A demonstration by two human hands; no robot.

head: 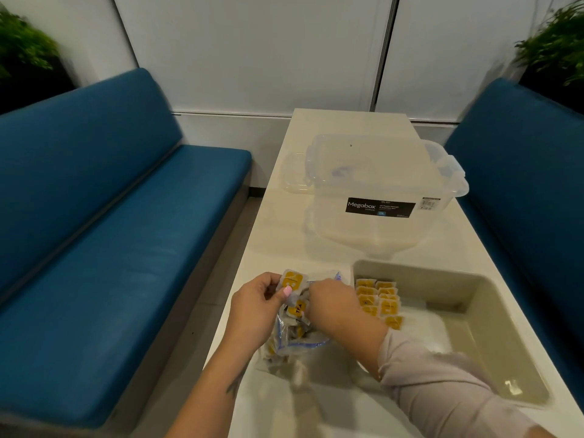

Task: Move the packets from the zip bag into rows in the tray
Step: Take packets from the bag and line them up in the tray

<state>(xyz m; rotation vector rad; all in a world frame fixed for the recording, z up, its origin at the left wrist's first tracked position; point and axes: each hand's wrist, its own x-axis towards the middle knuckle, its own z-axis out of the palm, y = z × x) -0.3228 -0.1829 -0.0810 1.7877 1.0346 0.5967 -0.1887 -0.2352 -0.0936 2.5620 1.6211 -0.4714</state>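
Yellow-labelled clear packets [292,281], zip bag [292,338]

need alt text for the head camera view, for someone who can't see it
Both hands work at a zip bag of yellow tea packets on a white table: the left hand pinches one packet, the right hand reaches in. Beside it, a beige tray holds two rows.

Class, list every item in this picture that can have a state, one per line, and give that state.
Zip bag: open, packets inside.
Tray: partly filled, packets in rows at its far left corner.
Megabox: lid off, looks empty.
Left hand: holds a packet.
Right hand: at the bag mouth, grip hidden.
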